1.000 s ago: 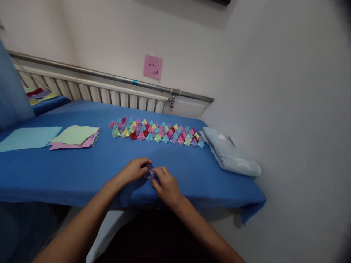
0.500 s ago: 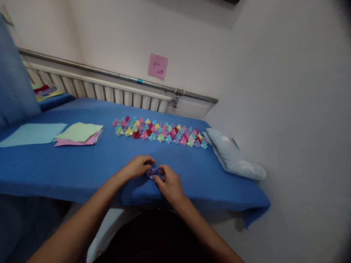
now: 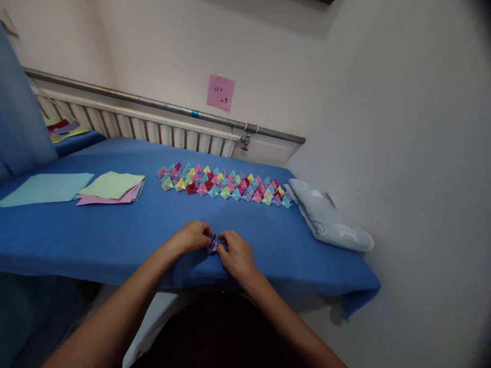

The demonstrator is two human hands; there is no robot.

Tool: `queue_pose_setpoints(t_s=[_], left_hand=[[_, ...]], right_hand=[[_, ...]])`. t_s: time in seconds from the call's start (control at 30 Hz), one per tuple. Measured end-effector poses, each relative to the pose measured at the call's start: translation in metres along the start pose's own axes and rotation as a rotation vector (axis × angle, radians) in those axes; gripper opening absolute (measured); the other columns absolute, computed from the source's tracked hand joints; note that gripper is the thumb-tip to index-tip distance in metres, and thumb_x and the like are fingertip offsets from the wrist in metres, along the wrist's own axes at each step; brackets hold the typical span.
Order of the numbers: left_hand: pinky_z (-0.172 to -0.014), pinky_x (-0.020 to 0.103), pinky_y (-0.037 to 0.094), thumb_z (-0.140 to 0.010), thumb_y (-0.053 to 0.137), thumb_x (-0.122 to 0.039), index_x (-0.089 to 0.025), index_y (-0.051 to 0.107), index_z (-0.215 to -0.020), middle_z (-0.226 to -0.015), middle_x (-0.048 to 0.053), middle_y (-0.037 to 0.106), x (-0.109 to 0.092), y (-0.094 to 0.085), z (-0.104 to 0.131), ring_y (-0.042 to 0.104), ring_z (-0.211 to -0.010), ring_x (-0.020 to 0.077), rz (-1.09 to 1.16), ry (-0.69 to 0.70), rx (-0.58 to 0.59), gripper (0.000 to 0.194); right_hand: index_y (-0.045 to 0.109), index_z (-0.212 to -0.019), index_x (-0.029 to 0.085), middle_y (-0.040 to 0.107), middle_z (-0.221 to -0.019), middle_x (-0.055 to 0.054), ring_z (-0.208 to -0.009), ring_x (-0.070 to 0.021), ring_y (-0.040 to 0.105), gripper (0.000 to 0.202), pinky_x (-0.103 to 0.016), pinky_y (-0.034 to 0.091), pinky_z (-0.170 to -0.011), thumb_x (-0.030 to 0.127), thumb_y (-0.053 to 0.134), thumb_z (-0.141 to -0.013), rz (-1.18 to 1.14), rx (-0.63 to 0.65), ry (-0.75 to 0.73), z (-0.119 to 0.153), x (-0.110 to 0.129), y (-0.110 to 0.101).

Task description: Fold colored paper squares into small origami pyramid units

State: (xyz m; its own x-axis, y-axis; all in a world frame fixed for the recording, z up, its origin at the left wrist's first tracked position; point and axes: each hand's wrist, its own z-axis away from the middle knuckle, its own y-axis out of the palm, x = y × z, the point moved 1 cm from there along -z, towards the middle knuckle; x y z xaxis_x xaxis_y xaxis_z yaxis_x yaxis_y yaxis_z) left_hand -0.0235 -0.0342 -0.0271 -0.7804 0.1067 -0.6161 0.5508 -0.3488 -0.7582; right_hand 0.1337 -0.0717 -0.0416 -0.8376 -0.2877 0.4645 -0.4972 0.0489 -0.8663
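Between my two hands, near the front edge of the blue-covered table, is a small purple folded paper [image 3: 212,246]. My left hand [image 3: 195,235] pinches its left side with curled fingers. On the other side, my right hand [image 3: 237,254] grips the right edge between thumb and fingers. The fingers partly cover the paper, so its exact shape is hard to make out. Beyond my hands, several rows of colourful folded paper pieces [image 3: 225,192] stand close together.
A stack of coloured paper sheets [image 3: 111,185] and a light blue sheet [image 3: 48,187] lie at the left. A folded pale blue cloth [image 3: 328,217] rests at the right end. Behind the blue tablecloth [image 3: 153,230] run a radiator [image 3: 164,134] and a metal pipe [image 3: 146,104].
The purple paper looks narrower and more upright between my fingers. My left hand has lowered slightly, and the fingers of both hands have shifted on the paper.
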Motion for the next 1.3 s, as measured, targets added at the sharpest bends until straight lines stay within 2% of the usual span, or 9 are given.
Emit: queue_pose_setpoints(t_s=[0.27,0.5,0.6,0.8,0.97,1.17,1.3], left_hand=[[-0.063,0.023,0.04,-0.07,0.057,-0.015,-0.019,0.07,-0.087,-0.078,0.0,0.068,-0.008,0.001,0.008,0.061,-0.073,0.0161,-0.146,0.038,-0.017,0.022],[-0.081,0.027,0.043,-0.079,0.048,-0.012,-0.019,0.07,-0.097,-0.101,0.007,0.07,-0.003,0.009,0.004,0.062,-0.094,0.0201,-0.216,0.089,-0.078,0.029],[-0.081,0.028,0.043,-0.082,0.045,-0.014,-0.018,0.07,-0.096,-0.099,0.009,0.07,-0.002,0.013,0.003,0.062,-0.093,0.0207,-0.232,0.088,-0.108,0.028],[-0.077,0.026,0.044,-0.085,0.048,-0.019,-0.02,0.069,-0.09,-0.093,0.005,0.07,-0.001,0.015,0.003,0.063,-0.088,0.0182,-0.239,0.105,-0.141,0.022],[-0.078,0.026,0.043,-0.084,0.048,-0.016,-0.02,0.068,-0.086,-0.092,0.004,0.07,0.0,0.016,0.001,0.062,-0.088,0.0175,-0.246,0.107,-0.155,0.021],[-0.078,0.028,0.043,-0.084,0.045,-0.011,-0.019,0.067,-0.088,-0.092,0.006,0.066,-0.001,0.021,0.004,0.06,-0.087,0.0192,-0.249,0.124,-0.181,0.023],[-0.079,0.029,0.044,-0.084,0.047,-0.009,-0.019,0.066,-0.087,-0.091,0.006,0.065,-0.001,0.02,0.002,0.059,-0.086,0.0181,-0.233,0.133,-0.156,0.022]], right_hand=[[0.07,-0.093,0.022,0.068,-0.09,-0.003,-0.082,-0.0153,0.06,0.018,-0.024,0.037,-0.069,0.02,0.053,-0.087,0.067,0.033,-0.019,-0.003,0.001,0.001],[0.069,-0.09,0.023,0.069,-0.088,-0.002,-0.079,-0.0139,0.061,0.018,-0.023,0.035,-0.066,0.017,0.052,-0.087,0.089,0.038,-0.02,-0.005,-0.001,0.002],[0.069,-0.089,0.022,0.069,-0.088,-0.002,-0.079,-0.0142,0.061,0.017,-0.024,0.035,-0.066,0.018,0.053,-0.087,0.098,0.031,-0.017,-0.006,-0.001,0.003],[0.069,-0.088,0.022,0.07,-0.086,-0.002,-0.077,-0.014,0.061,0.017,-0.024,0.033,-0.065,0.022,0.051,-0.09,0.114,0.023,-0.012,-0.008,0.0,0.003],[0.068,-0.087,0.022,0.069,-0.086,-0.002,-0.076,-0.014,0.06,0.018,-0.024,0.032,-0.064,0.024,0.051,-0.09,0.125,0.026,-0.008,-0.009,0.0,0.005],[0.066,-0.083,0.022,0.068,-0.084,-0.002,-0.074,-0.0143,0.058,0.013,-0.025,0.03,-0.062,0.02,0.053,-0.085,0.127,0.05,-0.004,-0.015,0.002,0.004],[0.066,-0.076,0.022,0.068,-0.075,0.0,-0.067,-0.013,0.055,0.012,-0.024,0.027,-0.057,0.019,0.056,-0.082,0.11,0.073,0.017,-0.022,0.001,0.001]])
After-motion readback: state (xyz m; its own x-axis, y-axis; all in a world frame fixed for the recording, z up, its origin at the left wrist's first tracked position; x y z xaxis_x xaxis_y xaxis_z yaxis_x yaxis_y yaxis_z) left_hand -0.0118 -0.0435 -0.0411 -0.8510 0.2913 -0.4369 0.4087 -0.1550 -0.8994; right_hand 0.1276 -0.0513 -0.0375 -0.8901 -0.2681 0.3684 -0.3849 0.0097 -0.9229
